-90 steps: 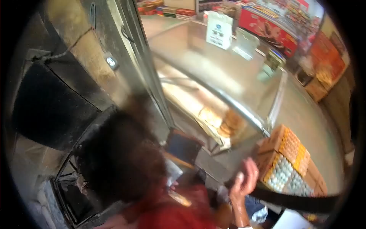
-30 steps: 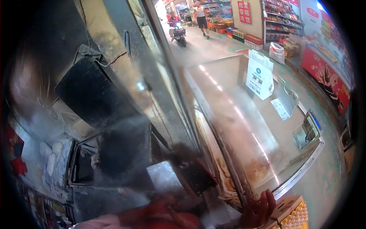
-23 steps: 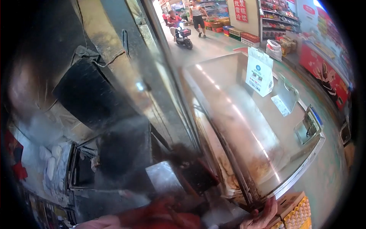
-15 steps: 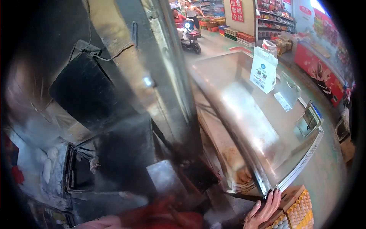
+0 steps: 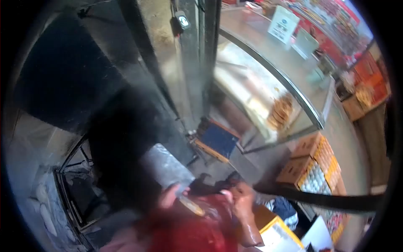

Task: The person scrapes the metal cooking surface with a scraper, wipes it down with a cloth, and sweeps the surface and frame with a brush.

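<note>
Grey metal blade [image 5: 168,166]: located just beyond the left hand [image 5: 169,196], whose fingers appear partly closed at its near edge; blur hides the grip. Right hand [image 5: 243,195]: loosely curled; contents cannot be determined. Caution: a loose left-hand grip could let the blade slip.

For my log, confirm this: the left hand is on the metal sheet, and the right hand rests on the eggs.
Not quite: in the head view, the right hand is apart from the eggs. The left hand is on the metal sheet.
</note>
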`<move>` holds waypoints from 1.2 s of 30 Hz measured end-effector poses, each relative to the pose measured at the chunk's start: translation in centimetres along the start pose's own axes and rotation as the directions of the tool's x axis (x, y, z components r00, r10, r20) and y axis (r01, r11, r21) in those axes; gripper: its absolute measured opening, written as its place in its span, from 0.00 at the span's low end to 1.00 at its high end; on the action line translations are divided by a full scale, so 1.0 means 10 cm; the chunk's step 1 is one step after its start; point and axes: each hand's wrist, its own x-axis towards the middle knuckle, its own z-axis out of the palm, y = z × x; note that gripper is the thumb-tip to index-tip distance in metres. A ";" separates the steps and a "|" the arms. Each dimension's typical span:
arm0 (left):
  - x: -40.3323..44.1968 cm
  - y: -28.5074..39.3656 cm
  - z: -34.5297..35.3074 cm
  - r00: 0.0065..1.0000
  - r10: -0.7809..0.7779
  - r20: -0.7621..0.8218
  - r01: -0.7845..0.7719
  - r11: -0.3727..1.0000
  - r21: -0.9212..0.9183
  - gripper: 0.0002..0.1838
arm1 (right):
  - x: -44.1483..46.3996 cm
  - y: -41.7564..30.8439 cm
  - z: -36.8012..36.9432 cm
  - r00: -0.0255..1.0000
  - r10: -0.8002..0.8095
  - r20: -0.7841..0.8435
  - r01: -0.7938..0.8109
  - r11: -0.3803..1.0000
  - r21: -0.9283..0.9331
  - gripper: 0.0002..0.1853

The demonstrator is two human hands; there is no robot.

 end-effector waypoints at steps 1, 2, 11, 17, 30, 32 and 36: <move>-0.08 0.05 -0.05 0.996 0.082 0.043 -0.080 0.996 -0.046 0.17 | -0.10 -0.10 0.15 0.995 0.004 0.100 -0.004 1.000 0.003 0.13; -0.18 0.09 -0.13 0.996 0.083 0.041 -0.081 0.996 -0.045 0.17 | -0.22 -0.20 0.28 0.987 -0.028 0.158 0.030 1.000 -0.006 0.12; -0.49 0.07 -0.30 0.996 0.087 0.019 -0.086 0.996 -0.033 0.17 | -0.45 -0.60 0.29 0.935 0.013 0.353 -0.100 0.968 0.229 0.22; -0.57 -0.33 -0.19 0.992 -0.100 0.081 0.112 0.980 -0.167 0.26 | -0.33 -0.82 0.20 0.905 -0.267 0.331 0.155 0.931 0.330 0.32; -0.98 -0.47 -0.34 0.956 0.243 0.163 -0.291 0.846 0.446 0.20 | -0.64 -1.14 0.50 0.885 -0.369 0.285 0.410 0.907 -0.099 0.29; -0.81 -0.70 -0.68 0.950 0.216 0.224 -0.311 0.686 0.658 0.23 | -0.68 -1.29 0.60 0.894 -0.347 0.282 0.394 0.910 -0.130 0.31; -1.14 -0.37 -1.16 0.922 0.250 0.296 -0.372 0.784 0.496 0.26 | -0.80 -1.73 1.03 0.921 -0.322 0.221 0.333 0.943 -0.016 0.32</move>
